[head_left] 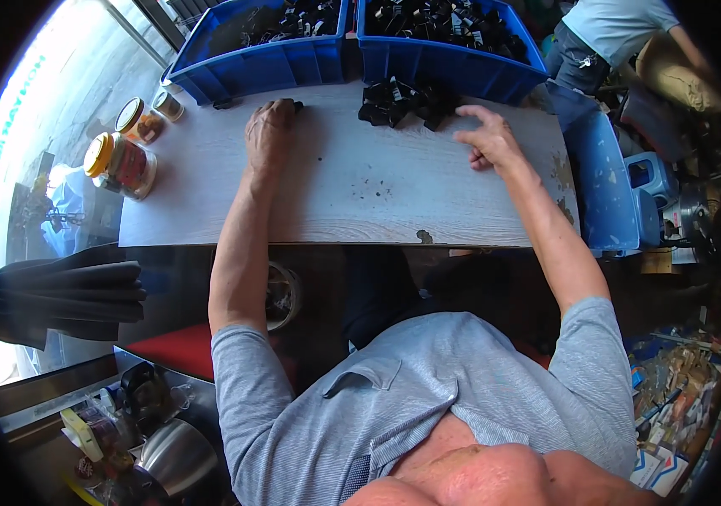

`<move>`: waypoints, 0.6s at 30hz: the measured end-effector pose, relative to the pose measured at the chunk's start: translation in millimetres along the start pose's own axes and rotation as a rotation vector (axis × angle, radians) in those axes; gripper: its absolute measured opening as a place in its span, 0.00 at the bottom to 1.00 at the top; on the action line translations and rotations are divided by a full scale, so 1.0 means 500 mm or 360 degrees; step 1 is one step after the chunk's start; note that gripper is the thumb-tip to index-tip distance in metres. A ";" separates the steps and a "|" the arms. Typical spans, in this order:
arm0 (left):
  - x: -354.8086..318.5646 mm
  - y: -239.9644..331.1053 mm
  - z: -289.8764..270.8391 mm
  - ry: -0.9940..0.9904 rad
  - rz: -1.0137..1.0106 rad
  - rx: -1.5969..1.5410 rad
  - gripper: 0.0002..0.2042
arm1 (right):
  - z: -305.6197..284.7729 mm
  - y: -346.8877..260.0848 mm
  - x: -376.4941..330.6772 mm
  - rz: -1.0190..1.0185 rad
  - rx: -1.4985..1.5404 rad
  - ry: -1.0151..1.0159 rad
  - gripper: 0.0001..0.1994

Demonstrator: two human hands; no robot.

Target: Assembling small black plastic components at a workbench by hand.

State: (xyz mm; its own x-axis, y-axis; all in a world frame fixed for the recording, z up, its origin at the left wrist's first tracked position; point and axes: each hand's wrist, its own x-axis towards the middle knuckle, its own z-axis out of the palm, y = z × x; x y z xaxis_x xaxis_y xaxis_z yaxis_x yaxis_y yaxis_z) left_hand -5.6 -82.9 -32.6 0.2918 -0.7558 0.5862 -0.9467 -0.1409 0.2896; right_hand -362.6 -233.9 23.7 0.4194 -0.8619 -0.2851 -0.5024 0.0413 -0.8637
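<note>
Left hand (269, 126) presses curled fingers on a small black part (295, 105) at the table's (352, 211) far edge. Right hand (487, 139) (fingers spread) hovers beside the black pile (402, 103); near side is bare.

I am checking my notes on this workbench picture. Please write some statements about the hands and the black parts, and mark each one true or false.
1. The left hand rests closed over a small black part on the table. True.
2. The right hand holds a jar. False: it is open, fingers spread, beside the pile of black parts, holding nothing.
3. Two blue bins of black parts stand at the far table edge. True.
4. The jars stand by the right hand. False: they are at the table's left end.
</note>
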 end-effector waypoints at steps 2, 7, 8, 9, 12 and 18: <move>-0.004 -0.004 -0.004 0.0075 -0.0032 -0.0072 0.09 | 0.023 -0.018 0.009 -0.0046 -0.0106 -0.0005 0.28; -0.008 0.009 -0.004 0.0077 -0.0136 -0.0007 0.10 | 0.044 -0.035 0.030 -0.0098 -0.0362 -0.0038 0.29; -0.013 0.015 -0.002 0.0078 -0.0140 -0.0005 0.10 | 0.046 -0.039 0.030 -0.0111 -0.0427 -0.0043 0.28; -0.017 0.022 0.001 0.0063 -0.0102 0.0066 0.10 | 0.048 -0.042 0.029 -0.0125 -0.0491 -0.0047 0.27; -0.020 0.020 0.002 0.0079 -0.0087 0.0120 0.11 | 0.053 -0.046 0.026 -0.0144 -0.0552 -0.0011 0.25; -0.007 0.016 -0.001 0.0011 -0.0301 0.0198 0.12 | 0.040 -0.023 0.024 -0.0055 -0.0422 -0.0025 0.21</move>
State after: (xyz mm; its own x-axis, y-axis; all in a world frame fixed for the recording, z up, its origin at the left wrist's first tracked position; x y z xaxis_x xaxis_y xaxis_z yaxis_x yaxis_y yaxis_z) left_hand -14.0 -81.1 -32.1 0.4664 -0.7042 0.5353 -0.8844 -0.3579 0.2997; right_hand -336.8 -234.6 21.9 0.4503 -0.8524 -0.2656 -0.6672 -0.1236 -0.7346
